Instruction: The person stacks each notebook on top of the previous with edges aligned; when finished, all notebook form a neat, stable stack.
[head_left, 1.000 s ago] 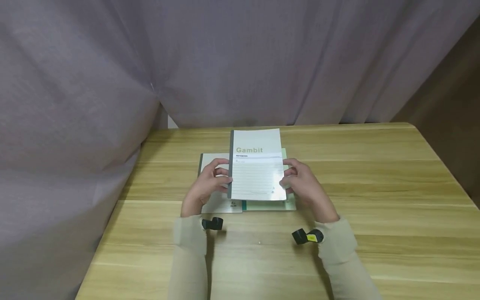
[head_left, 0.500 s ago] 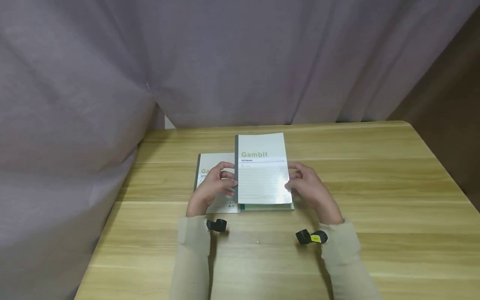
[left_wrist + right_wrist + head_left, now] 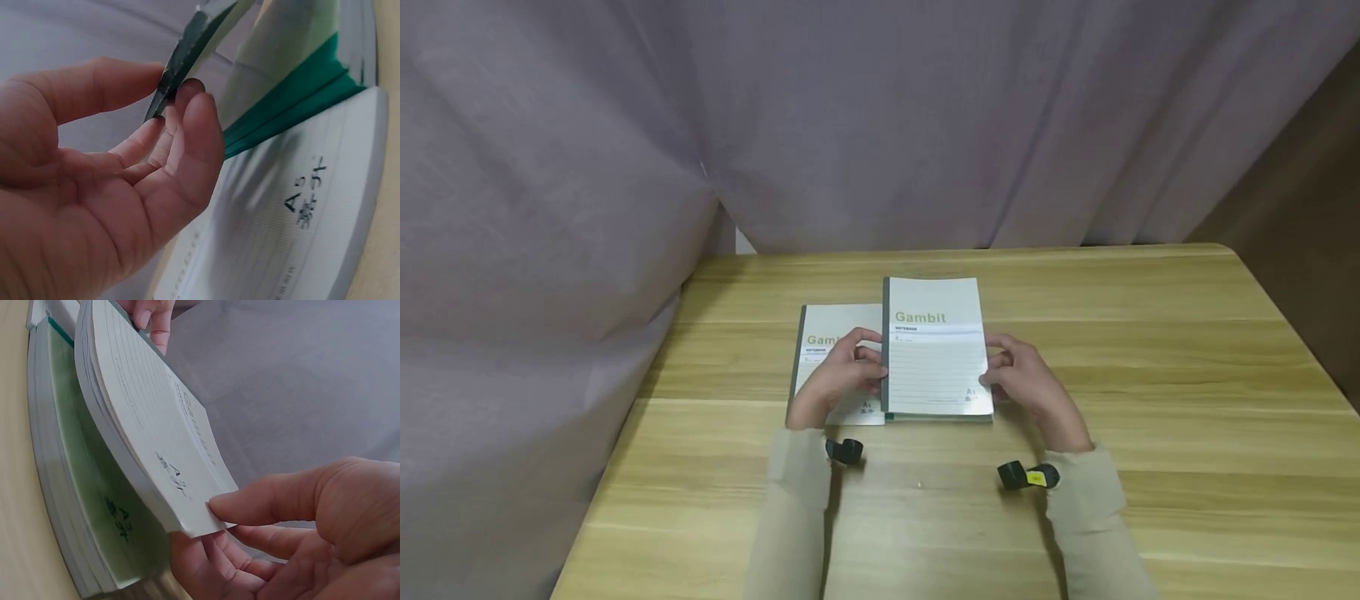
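Observation:
A white "Gambit" notebook [image 3: 934, 358] with a dark spine is held level by both hands. My left hand [image 3: 850, 375] pinches its spine edge, thumb on top and fingers beneath, as the left wrist view shows. On the opposite edge my right hand [image 3: 1026, 383] pinches with the thumb over the cover [image 3: 144, 419]. Close under it lies a green notebook [image 3: 94, 462] with a teal spine [image 3: 300, 94], mostly hidden in the head view. Another white "Gambit" notebook [image 3: 842, 321] lies to the left, partly covered by my left hand.
The notebooks are on a wood-grain table [image 3: 1150, 375]. A grey-purple curtain [image 3: 880, 125] hangs along the table's back and left side. Each wrist wears a small black camera [image 3: 1011, 475] below its beige sleeve [image 3: 1086, 492].
Both hands have carried the held white notebook to the right and toward me, so it now covers nearly all of the green one. More of the left white notebook shows.

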`<state>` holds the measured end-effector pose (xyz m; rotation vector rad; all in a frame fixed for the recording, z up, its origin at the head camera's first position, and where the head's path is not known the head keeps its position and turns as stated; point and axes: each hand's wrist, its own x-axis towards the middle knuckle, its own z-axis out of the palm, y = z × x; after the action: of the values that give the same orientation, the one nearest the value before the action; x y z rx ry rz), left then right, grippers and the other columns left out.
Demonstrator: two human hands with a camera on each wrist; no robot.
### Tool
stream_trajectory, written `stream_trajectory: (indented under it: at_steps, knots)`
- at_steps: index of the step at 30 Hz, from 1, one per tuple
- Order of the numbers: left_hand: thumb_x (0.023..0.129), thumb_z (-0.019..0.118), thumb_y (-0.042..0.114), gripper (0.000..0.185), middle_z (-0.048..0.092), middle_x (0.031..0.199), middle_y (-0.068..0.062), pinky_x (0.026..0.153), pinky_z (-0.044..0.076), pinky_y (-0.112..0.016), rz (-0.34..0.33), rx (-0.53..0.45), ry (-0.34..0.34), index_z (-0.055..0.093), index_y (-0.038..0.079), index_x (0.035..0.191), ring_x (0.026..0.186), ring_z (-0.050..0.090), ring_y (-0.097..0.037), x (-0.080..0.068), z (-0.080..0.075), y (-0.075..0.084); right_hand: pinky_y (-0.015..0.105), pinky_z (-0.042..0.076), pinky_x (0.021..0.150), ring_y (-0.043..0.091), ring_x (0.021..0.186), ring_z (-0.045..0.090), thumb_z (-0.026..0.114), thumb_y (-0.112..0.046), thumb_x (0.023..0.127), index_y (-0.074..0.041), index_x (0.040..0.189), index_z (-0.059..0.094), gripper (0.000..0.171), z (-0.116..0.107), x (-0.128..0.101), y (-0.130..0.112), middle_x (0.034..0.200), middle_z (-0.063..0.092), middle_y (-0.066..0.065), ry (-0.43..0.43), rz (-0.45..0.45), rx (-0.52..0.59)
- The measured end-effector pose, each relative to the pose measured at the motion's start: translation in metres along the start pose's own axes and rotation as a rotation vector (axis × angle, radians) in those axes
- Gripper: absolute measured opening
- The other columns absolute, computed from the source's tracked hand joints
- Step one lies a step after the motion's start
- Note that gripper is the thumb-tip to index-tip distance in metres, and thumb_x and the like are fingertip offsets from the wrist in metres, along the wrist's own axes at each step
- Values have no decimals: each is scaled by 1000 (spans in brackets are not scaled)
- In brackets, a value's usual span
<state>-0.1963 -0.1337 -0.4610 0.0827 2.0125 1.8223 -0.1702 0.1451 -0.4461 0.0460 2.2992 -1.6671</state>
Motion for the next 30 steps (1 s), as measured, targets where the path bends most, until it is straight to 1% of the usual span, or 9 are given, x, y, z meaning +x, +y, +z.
stream_trajectory:
  at_steps: [5, 9, 12, 16, 19, 24, 27, 30]
  knots:
    - [89, 62, -12, 47, 63, 98, -14, 60, 55, -29, -12, 42, 5, 47, -3, 132, 73, 63, -18, 0, 2, -5, 34, 56, 65, 19, 79, 61, 60, 12, 84, 12, 147, 38, 66, 1, 1, 6, 99, 63, 21, -7, 2, -5]
    - [88, 63, -11, 46, 64, 95, -14, 58, 53, -27, -23, 106, 11, 48, -4, 131, 72, 62, -17, 0, 5, -6, 33, 56, 63, 19, 77, 60, 60, 13, 83, 13, 145, 38, 66, 1, 1, 11, 96, 63, 19, -12, 7, 2]
    - [88, 64, -10, 46, 64, 93, -13, 59, 53, -28, -39, 153, 27, 49, -4, 131, 72, 62, -17, -1, 7, -6, 33, 55, 62, 19, 76, 59, 60, 13, 83, 13, 145, 39, 65, 1, 1, 13, 93, 62, 17, -11, 13, 4]
    - [87, 64, -9, 45, 64, 92, -13, 61, 55, -29, -52, 184, 46, 50, -4, 130, 71, 61, -18, 1, 9, -8, 32, 55, 63, 19, 77, 59, 60, 13, 82, 13, 144, 41, 64, 3, 1, 14, 94, 63, 18, -8, 17, -2]
    - [88, 65, -8, 44, 63, 92, -12, 62, 55, -30, -58, 215, 47, 51, -4, 129, 72, 61, -19, 1, 8, -9, 31, 56, 63, 19, 77, 60, 60, 12, 82, 13, 143, 42, 64, 4, 2, 15, 94, 63, 19, -9, 23, -3]
    - [88, 65, -8, 41, 60, 89, -11, 61, 54, -29, -37, 277, 34, 51, -5, 126, 70, 58, -18, -1, 7, -7, 31, 55, 62, 19, 77, 58, 60, 13, 83, 14, 144, 42, 63, 5, 4, 17, 93, 60, 16, -14, 35, -7]
    - [87, 65, -10, 41, 60, 88, -11, 60, 54, -28, -11, 308, 33, 51, -7, 124, 67, 57, -18, -2, 7, -6, 31, 55, 62, 20, 77, 59, 61, 12, 83, 14, 144, 42, 63, 6, 6, 16, 93, 60, 16, -8, 45, -22]
    - [86, 66, -9, 41, 60, 88, -10, 61, 53, -27, -2, 344, 38, 51, -7, 125, 68, 57, -17, -1, 7, -5, 31, 55, 63, 21, 78, 59, 61, 11, 84, 13, 144, 42, 63, 7, 8, 15, 96, 60, 17, 6, 65, -37]
